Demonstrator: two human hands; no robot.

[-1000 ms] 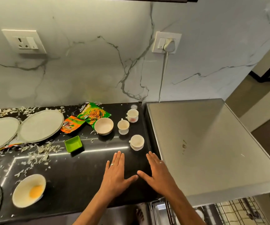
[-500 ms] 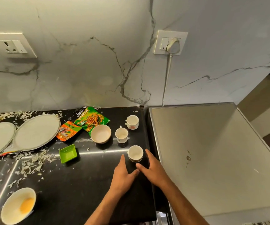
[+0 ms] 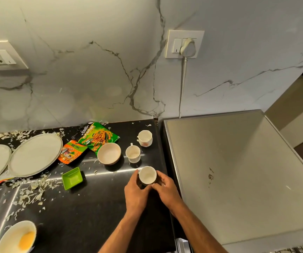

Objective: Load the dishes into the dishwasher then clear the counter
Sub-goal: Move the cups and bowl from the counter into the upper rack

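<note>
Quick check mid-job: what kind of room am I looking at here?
Most likely a home kitchen: a black counter against a marble-look wall, carrying plates, cups and snack packets, beside a steel-topped appliance.

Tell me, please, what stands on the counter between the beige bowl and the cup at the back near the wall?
In the head view, one white cup stands between the beige bowl and the back cup, apart from both.

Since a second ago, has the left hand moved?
Yes. The left hand has gone forward toward the wall, from flat on the counter to the nearest cup.
</note>
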